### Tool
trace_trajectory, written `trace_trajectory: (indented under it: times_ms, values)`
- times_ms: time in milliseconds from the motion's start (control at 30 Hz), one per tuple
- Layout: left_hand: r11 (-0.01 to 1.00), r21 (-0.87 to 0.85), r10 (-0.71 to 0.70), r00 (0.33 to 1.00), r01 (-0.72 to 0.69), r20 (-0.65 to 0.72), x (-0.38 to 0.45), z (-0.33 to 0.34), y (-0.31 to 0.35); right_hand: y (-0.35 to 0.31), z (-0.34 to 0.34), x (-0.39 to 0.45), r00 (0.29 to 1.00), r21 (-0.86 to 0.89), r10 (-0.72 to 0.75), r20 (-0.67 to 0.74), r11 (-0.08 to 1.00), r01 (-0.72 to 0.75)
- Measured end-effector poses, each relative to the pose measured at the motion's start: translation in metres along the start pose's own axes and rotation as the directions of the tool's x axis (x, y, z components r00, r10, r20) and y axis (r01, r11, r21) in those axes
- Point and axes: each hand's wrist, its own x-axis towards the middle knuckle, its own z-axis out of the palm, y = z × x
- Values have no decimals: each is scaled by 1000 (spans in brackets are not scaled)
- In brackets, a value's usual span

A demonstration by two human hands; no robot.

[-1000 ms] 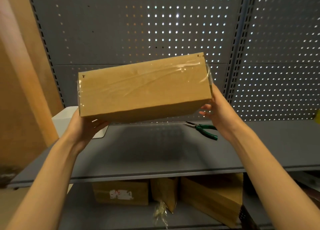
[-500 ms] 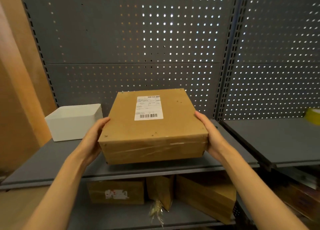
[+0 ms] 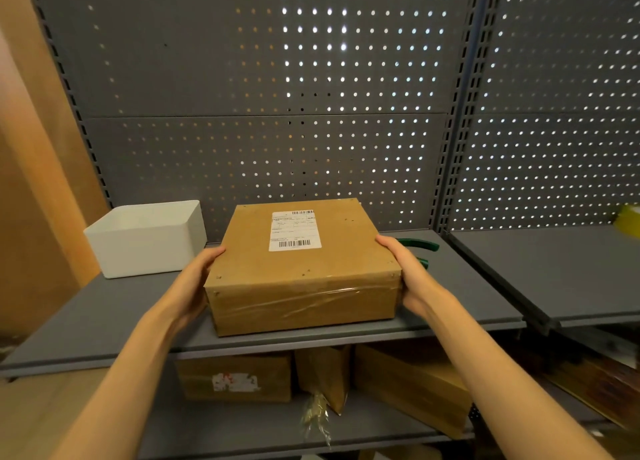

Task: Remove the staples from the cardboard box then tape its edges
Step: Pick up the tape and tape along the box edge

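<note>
A brown cardboard box [image 3: 298,269] lies flat on the grey shelf [image 3: 104,321], with its white shipping label [image 3: 294,231] facing up. Clear tape runs across its front face. Small staples dot the top near the corners and the front edge. My left hand [image 3: 195,283] lies against the box's left side, thumb at the top edge. On the opposite side my right hand [image 3: 407,276] presses flat in the same way. The fingers of both hands look straight.
Green-handled pliers [image 3: 419,246] lie on the shelf just behind my right hand. A white bin [image 3: 145,237] stands to the left. Something yellow [image 3: 628,222] sits at the far right of the neighbouring shelf. Several cardboard boxes [image 3: 235,378] fill the lower shelf.
The box was held up and tilted with its taped side toward me. It has been turned label-up and lowered onto the shelf, both hands staying at its sides.
</note>
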Motion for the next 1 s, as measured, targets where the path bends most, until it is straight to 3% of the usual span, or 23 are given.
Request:
trace_trajectory:
  times_ms: [367, 433, 500, 567, 667, 800, 867, 1000]
  values:
    - [995, 29, -97, 995, 97, 4, 10, -7, -1, 6, 3, 6, 997, 4, -68, 32, 998, 68]
    - [988, 150, -22, 999, 28, -47, 13, -7, 4, 3, 4, 5, 996, -64, -91, -1, 994, 91]
    - [933, 346, 147, 982, -99, -116, 17, -10, 11, -1, 2, 5, 979, -225, -181, -96, 962, 156]
    - [843, 486, 339, 929, -229, -151, 19, -10, 21, -4, -1, 6, 903, -483, -389, -180, 835, 264]
    - [631, 667, 586, 807, -396, -76, 18, 6, 43, -19, 1, -3, 750, -789, -645, -146, 534, 305]
    - [147, 904, 743, 649, -401, 166, 19, 52, 66, -42, 3, -21, 604, -989, -797, -20, 106, 107]
    - [-31, 913, 771, 571, -408, 281, 20, 77, 72, -52, -4, -31, 565, -1000, -825, 16, -7, 19]
    - [-145, 856, 768, 489, -497, 414, 25, 123, 80, -63, -33, -52, 545, -990, -838, -18, -63, -130]
